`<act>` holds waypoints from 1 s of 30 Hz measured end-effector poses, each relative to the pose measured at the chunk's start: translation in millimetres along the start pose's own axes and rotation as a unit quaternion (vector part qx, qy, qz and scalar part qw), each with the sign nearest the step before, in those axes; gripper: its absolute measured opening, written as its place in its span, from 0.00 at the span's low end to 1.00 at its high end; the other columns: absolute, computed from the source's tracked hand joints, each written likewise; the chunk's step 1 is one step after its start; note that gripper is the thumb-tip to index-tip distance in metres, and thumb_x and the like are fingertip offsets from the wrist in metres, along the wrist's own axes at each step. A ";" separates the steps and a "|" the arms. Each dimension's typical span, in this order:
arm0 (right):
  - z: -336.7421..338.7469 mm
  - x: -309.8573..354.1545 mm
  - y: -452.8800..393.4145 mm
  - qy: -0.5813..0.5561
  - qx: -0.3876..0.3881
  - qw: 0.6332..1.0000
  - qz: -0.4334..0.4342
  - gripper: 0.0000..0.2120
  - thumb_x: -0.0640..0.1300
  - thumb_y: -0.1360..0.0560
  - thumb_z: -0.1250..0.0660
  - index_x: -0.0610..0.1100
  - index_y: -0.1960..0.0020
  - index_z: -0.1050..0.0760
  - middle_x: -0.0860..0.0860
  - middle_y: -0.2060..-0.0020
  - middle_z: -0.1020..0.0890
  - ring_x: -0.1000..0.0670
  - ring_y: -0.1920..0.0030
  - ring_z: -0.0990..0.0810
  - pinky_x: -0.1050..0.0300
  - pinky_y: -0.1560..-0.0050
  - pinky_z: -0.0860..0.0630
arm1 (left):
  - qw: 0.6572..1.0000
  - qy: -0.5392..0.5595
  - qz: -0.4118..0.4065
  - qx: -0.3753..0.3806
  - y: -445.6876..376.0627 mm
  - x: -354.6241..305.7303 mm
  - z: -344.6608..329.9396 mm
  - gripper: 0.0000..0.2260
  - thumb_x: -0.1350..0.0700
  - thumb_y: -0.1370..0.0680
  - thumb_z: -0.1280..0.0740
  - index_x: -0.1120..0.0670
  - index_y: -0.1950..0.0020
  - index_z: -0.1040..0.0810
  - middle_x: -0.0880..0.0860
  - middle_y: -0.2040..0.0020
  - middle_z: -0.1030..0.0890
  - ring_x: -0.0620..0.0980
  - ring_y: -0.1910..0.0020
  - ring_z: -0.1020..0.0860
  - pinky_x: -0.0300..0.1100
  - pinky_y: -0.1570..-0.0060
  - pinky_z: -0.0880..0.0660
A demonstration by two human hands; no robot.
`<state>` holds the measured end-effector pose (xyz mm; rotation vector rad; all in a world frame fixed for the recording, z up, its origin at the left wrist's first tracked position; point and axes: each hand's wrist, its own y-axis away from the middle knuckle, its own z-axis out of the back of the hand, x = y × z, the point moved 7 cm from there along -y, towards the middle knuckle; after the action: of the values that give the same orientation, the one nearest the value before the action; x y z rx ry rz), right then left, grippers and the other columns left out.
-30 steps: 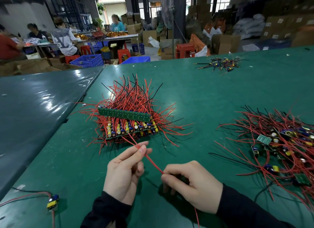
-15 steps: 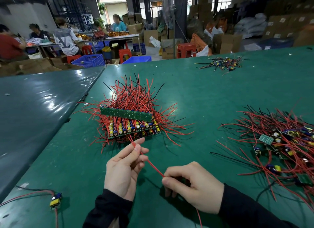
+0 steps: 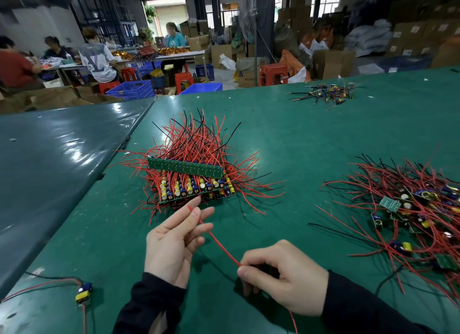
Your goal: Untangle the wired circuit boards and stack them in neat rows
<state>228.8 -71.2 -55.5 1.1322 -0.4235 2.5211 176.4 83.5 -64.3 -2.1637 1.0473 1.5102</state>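
Note:
A stacked row of green circuit boards [image 3: 194,181] with red and black wires fanning out sits on the green table [image 3: 286,144], just beyond my hands. A tangled heap of wired boards [image 3: 410,209] lies at the right. A red wire [image 3: 221,246] runs taut between my hands. My left hand [image 3: 174,239] pinches its far end between thumb and fingers. Closed around its near part is my right hand [image 3: 283,276]; what that fist hides under it I cannot tell. The wire's tail trails out below my right wrist.
A single wired board [image 3: 83,292] lies at the near left. A small bundle of wired parts [image 3: 323,94] rests at the far right of the table. A second glossy table [image 3: 49,154] adjoins on the left. People work at benches beyond, among crates and stools.
My left hand has slid along the red wire toward its tip and lifted slightly, fingers opening more. My right hand has stayed closed on the wire in the same spot.

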 end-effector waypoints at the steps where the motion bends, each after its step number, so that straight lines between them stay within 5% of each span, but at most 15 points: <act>1: 0.4 0.5 -0.3 -0.003 0.000 1.000 0.000 0.13 0.50 0.22 0.38 0.46 0.62 0.22 0.52 0.69 0.18 0.51 0.69 0.22 0.51 0.64 0.25 | 1.000 0.002 -0.001 -0.004 -0.5 0.0 1.1 0.07 0.65 0.25 0.35 0.57 0.51 0.19 0.55 0.61 0.15 0.41 0.75 0.21 0.29 0.79 0.29; 7: -0.5 0.2 -0.1 -0.011 0.005 1.000 -0.001 0.13 0.50 0.22 0.38 0.46 0.62 0.22 0.57 0.71 0.21 0.51 0.69 0.22 0.52 0.64 0.25 | 0.999 0.034 0.020 -0.015 -2.1 4.0 3.4 0.05 0.64 0.28 0.34 0.59 0.54 0.19 0.55 0.62 0.15 0.40 0.77 0.22 0.29 0.78 0.27; 15: -2.1 0.8 -1.5 -0.075 0.018 0.997 -0.023 0.13 0.44 0.22 0.38 0.45 0.64 0.24 0.50 0.68 0.17 0.56 0.68 0.20 0.57 0.63 0.23 | 0.998 -0.001 -0.038 -0.057 -2.0 -1.3 11.4 0.04 0.63 0.26 0.32 0.59 0.54 0.18 0.53 0.61 0.15 0.40 0.79 0.26 0.29 0.80 0.31; 22: -3.9 -25.2 -1.5 -0.239 0.007 0.951 -0.197 0.17 0.37 0.24 0.41 0.42 0.72 0.28 0.47 0.77 0.21 0.51 0.79 0.24 0.65 0.80 0.34 | 0.975 -0.082 -0.201 -0.047 9.2 -18.9 -0.2 0.05 0.64 0.31 0.28 0.57 0.57 0.16 0.54 0.62 0.15 0.46 0.78 0.24 0.32 0.78 0.31; 26: -3.2 -27.2 -1.5 -0.264 -0.006 0.942 -0.207 0.17 0.36 0.24 0.42 0.42 0.71 0.28 0.47 0.76 0.21 0.52 0.79 0.24 0.66 0.80 0.35 | 0.998 -0.039 -0.041 -0.013 0.6 5.3 0.0 0.12 0.58 0.33 0.30 0.55 0.50 0.17 0.52 0.56 0.14 0.42 0.75 0.23 0.30 0.79 0.32; 30: 3.0 -25.5 -4.8 -0.278 -0.055 0.942 -0.179 0.18 0.37 0.22 0.42 0.43 0.70 0.28 0.47 0.74 0.21 0.52 0.77 0.24 0.66 0.79 0.34 | 0.981 -0.029 0.152 0.117 13.1 38.3 -24.1 0.18 0.57 0.37 0.29 0.60 0.48 0.19 0.59 0.53 0.15 0.41 0.78 0.28 0.29 0.82 0.35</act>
<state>248.6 -72.9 -72.3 1.6974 -0.4397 1.8221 190.6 44.8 -87.2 -1.8513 1.5072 1.4746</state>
